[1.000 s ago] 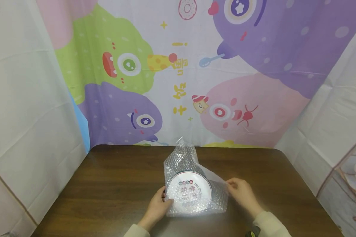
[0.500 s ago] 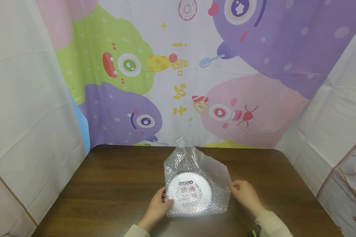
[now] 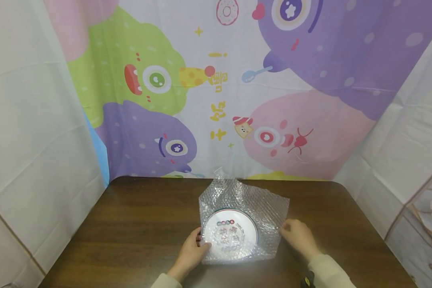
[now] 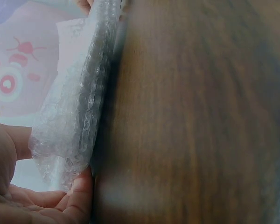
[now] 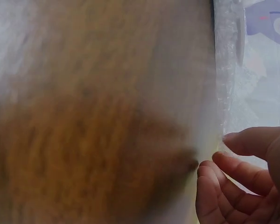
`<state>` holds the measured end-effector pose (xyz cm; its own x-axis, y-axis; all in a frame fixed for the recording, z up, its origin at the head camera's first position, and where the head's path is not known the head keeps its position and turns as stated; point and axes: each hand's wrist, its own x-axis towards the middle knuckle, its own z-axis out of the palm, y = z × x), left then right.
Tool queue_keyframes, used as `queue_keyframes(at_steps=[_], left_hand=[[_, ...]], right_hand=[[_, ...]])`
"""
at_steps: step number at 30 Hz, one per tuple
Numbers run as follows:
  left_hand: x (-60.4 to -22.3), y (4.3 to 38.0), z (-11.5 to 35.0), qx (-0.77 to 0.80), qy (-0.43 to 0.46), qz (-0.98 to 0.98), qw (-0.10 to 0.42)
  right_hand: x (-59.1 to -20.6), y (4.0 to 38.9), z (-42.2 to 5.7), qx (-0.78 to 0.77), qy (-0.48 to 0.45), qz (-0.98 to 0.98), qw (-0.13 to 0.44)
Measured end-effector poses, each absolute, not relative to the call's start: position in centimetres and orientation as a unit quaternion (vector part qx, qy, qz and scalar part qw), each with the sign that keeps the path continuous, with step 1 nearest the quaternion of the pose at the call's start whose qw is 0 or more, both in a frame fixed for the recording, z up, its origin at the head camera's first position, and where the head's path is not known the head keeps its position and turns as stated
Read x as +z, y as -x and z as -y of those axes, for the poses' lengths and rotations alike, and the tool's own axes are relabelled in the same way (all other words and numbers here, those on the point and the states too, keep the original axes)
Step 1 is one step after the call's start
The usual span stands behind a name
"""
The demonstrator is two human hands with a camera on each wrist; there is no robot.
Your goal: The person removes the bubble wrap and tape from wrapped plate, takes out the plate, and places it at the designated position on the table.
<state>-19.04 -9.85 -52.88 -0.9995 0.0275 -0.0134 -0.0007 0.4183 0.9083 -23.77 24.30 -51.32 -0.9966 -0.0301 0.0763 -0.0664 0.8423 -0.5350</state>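
A round white plate (image 3: pixel 230 240) with a dark rim line and small printed figures lies near the front middle of the table, inside clear bubble wrap (image 3: pixel 263 208). My left hand (image 3: pixel 191 250) grips the wrapped plate at its left edge, thumb on top and fingers beneath; in the left wrist view those fingers (image 4: pixel 79 198) show under the wrap's edge. At the right side my right hand (image 3: pixel 299 237) pinches the wrap's border between thumb and forefinger. The right wrist view has the thumb (image 5: pixel 252 140) against the wrap's edge, the other fingers curled below.
The brown wooden table (image 3: pixel 140 224) has rounded far corners. Behind it hangs a cloth printed with cartoon monsters (image 3: pixel 216 100), and pale sheets (image 3: pixel 32 132) flank both sides. The wrap's pointed top (image 3: pixel 219 172) reaches the table's far edge.
The wrap's right flap, folded over at first, has unfolded outward and now spreads flat to the right and back. My right hand has shifted slightly right; the left hand and plate keep their place.
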Motion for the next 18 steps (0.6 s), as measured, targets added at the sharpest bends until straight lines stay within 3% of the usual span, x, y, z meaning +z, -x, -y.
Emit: queue_keyframes(at_steps=[9, 18], left_hand=[[-52.7, 19.0, 9.8, 0.547, -0.015, -0.837, 0.007], [-52.7, 19.0, 9.8, 0.548, -0.011, -0.836, 0.011]], right_hand=[[-50.7, 24.4, -24.5, 0.358, -0.007, 0.929, 0.093], [-48.2, 24.4, -22.8, 0.285, -0.049, 0.946, 0.143]])
